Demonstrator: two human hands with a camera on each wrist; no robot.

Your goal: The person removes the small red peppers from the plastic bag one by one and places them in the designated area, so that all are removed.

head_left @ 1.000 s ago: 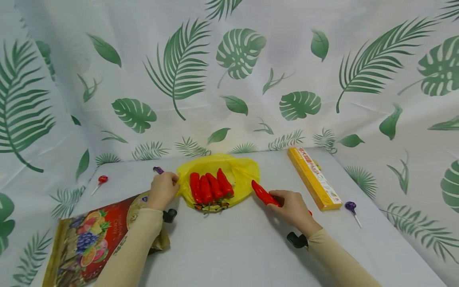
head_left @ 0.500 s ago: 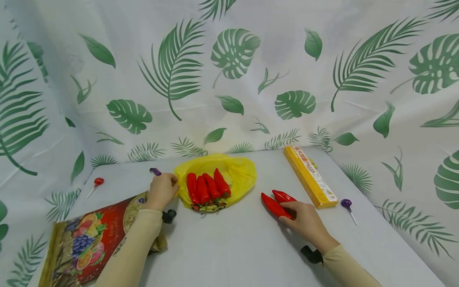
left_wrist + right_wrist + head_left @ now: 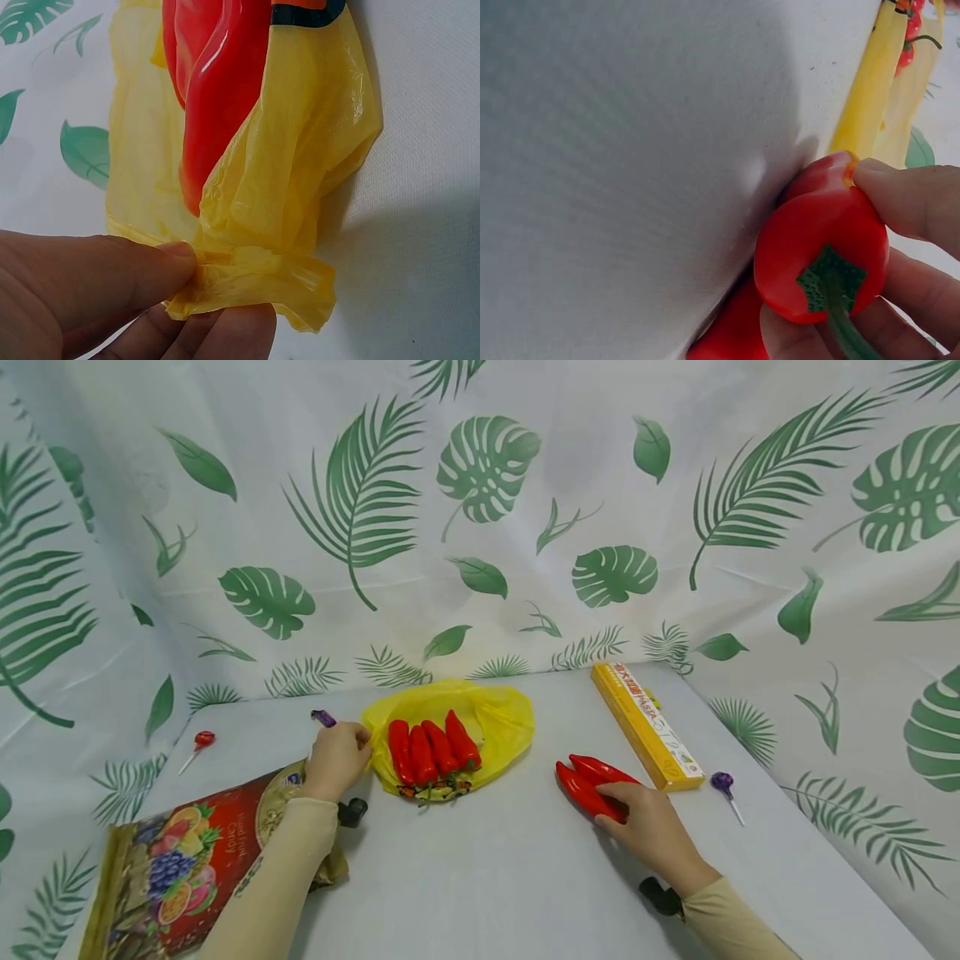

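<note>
Between thumb and fingers my left hand (image 3: 339, 762) pinches the gathered rim of a yellow plastic bag (image 3: 292, 172). Several red chili peppers (image 3: 423, 756) lie side by side on that bag, stems toward me. On the right, my right hand (image 3: 654, 828) grips one red pepper (image 3: 821, 247) by its stem end, thumb on one side and fingers on the other. Its green stem (image 3: 832, 281) faces the right wrist camera. A second red pepper (image 3: 603, 769) lies right beside the held one, partly covered by the hand in the head view.
A fruit candy bag (image 3: 202, 852) lies under the left forearm. A yellow pasta box (image 3: 648, 727) stands at the right, beside a purple lollipop (image 3: 722, 782). At the far left is a red lollipop (image 3: 203, 740); a purple wrapper (image 3: 323, 718) shows behind the left hand.
My right hand has moved right and toward me with its pepper, away from the yellow bag and beside the second pepper. The left hand keeps its pinch on the rim.
</note>
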